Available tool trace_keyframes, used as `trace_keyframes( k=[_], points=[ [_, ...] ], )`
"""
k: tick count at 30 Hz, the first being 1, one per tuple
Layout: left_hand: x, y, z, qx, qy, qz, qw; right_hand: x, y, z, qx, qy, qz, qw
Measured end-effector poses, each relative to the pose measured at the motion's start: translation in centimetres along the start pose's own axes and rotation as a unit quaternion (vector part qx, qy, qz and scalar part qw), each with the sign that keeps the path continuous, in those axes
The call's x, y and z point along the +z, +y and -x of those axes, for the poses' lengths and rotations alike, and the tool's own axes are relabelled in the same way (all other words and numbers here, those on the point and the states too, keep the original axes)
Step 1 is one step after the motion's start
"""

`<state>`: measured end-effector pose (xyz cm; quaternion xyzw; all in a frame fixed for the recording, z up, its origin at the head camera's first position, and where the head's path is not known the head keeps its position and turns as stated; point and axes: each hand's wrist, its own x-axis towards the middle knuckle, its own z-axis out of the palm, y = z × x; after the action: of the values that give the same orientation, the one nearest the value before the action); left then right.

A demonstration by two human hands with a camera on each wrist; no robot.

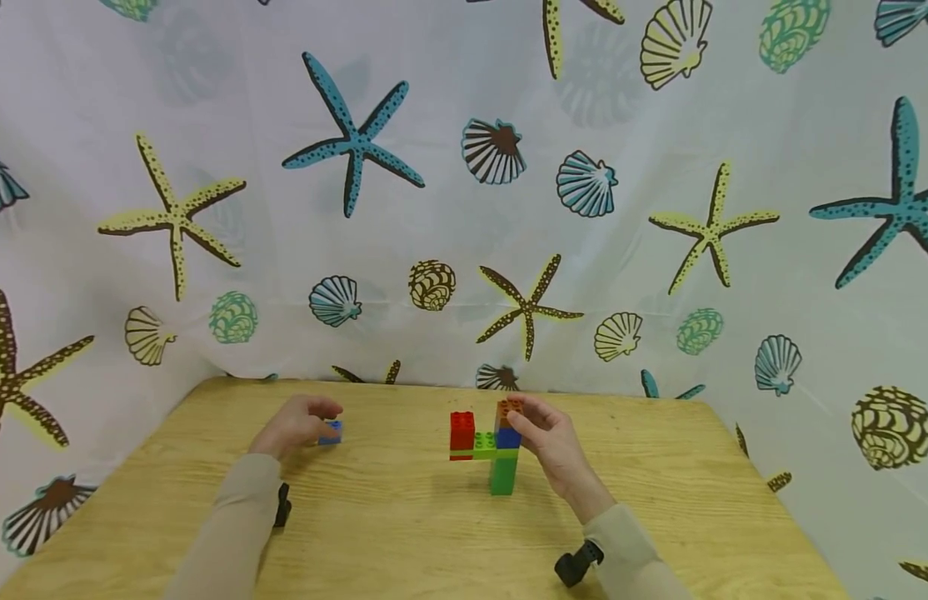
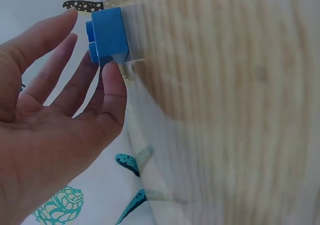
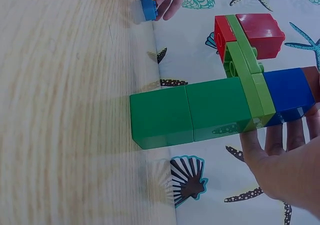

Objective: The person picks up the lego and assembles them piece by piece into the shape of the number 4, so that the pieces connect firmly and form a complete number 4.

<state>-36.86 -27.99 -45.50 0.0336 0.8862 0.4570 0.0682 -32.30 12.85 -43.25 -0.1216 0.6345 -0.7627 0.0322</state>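
Note:
On the left side of the table lies a small blue toy brick point(image 1: 331, 433). My left hand point(image 1: 290, 427) reaches around it with loosely bent fingers; in the left wrist view one fingertip point(image 2: 114, 75) is right at the brick's edge, while the others stand apart from it. An upright structure of toy bricks stands near the middle: green bricks point(image 1: 502, 475) at the base, a lime-green crosspiece point(image 1: 484, 445), a red brick point(image 1: 461, 429) on its left end, and a dark blue brick point(image 1: 508, 438) on its right. My right hand point(image 1: 557, 450) pinches the brown brick point(image 1: 503, 412) at its top.
The wooden table point(image 1: 404, 533) reaches back to a hanging cloth point(image 1: 434, 225) printed with starfish and shells. Each forearm has a long beige sleeve point(image 1: 232, 525) and a black wrist strap point(image 1: 580, 562).

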Motion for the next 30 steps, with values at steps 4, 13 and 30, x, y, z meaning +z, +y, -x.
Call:
trace_keyframes(
  k=[4, 13, 30],
  points=[
    [0.1, -0.3, -0.3, 0.004, 0.000, -0.003, 1.0000, 0.0, 0.0, -0.1, 0.000, -0.001, 0.004, 1.0000],
    [0.6, -0.4, -0.5, 0.030, 0.005, -0.034, 0.9990, -0.1, 0.0, 0.1, 0.004, 0.010, 0.003, 0.9999],
    [1.2, 1.3, -0.4, 0.068, -0.034, 0.035, 0.9964, 0.0, 0.1, 0.0, 0.001, 0.000, 0.011, 0.9999]
  ],
)
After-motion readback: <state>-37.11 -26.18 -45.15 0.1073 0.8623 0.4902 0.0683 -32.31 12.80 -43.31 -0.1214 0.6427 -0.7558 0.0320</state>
